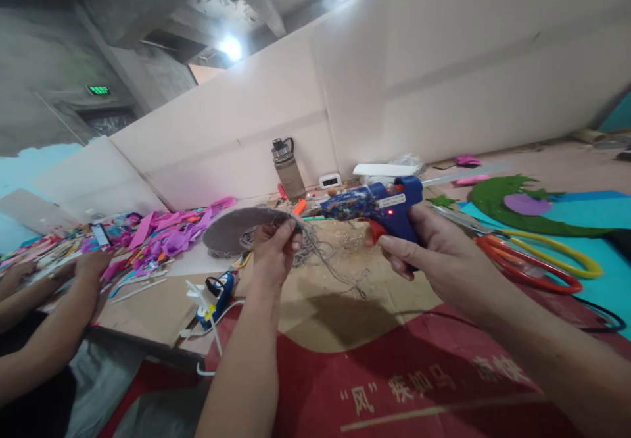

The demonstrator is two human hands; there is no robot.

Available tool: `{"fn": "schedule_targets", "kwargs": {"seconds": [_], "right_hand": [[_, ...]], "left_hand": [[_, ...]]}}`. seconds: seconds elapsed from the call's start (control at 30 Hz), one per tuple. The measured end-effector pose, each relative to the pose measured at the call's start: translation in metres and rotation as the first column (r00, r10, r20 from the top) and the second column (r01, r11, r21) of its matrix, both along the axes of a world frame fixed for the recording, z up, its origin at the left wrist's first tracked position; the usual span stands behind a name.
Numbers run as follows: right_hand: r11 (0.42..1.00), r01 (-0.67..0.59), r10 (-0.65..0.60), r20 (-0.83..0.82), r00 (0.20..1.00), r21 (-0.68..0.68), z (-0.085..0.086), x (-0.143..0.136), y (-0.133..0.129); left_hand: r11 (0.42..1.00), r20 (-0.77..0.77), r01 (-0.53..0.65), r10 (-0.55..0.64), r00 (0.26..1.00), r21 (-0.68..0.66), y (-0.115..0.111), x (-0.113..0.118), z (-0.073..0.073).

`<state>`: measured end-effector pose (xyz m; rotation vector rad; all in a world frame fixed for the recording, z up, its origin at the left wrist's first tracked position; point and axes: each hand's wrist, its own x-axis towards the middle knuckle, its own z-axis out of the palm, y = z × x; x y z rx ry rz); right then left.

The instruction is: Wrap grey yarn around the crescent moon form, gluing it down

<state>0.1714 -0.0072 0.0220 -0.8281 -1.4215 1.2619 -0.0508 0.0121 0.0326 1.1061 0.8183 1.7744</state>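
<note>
My right hand (419, 247) is wrapped round the handle of a blue glue gun (379, 202), with fingers at its orange trigger and a small red light lit on its side. The nozzle points left, toward my left hand (279, 244). That hand pinches the right edge of a grey oval piece (236, 226) between thumb and fingers. Grey cord (320, 254) hangs in loose loops from the piece and trails right over the brown board (305, 306). Whether the nozzle touches anything is hard to tell.
Behind stand a bottle (289, 171) and a small white device (330, 180). Scissors (532, 264) with orange and yellow handles lie right, beside green and blue sheets (591, 211). Left are a blue power strip (217, 300), pink scraps (172, 237) and another person's arms (64, 319).
</note>
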Motion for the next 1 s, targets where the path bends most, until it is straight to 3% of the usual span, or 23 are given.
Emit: {"fn": "schedule_targets", "kwargs": {"seconds": [0.17,0.33,0.7,0.9,1.0], "right_hand": [[0.996,0.055,-0.061,0.083,0.995,0.068,0.000,0.000,-0.002],[0.991,0.077,-0.091,0.122,0.988,0.113,-0.006,0.002,0.002],[0.990,0.073,-0.090,0.148,0.985,0.120,-0.003,0.002,0.002],[0.994,0.091,-0.097,0.099,0.990,0.065,-0.006,0.003,0.007],[0.992,0.123,-0.121,0.068,0.990,-0.039,-0.012,0.007,0.020]], "left_hand": [[0.994,0.006,0.053,-0.053,0.999,-0.096,-0.002,0.004,-0.003],[0.982,-0.044,0.163,-0.168,0.985,-0.099,-0.004,0.002,-0.005],[0.969,-0.018,0.214,-0.217,0.976,-0.121,-0.007,0.003,-0.004],[0.972,0.008,0.219,-0.219,0.976,-0.086,-0.007,0.002,-0.001],[0.968,0.024,0.242,-0.241,0.970,-0.063,-0.007,0.003,0.002]]}}
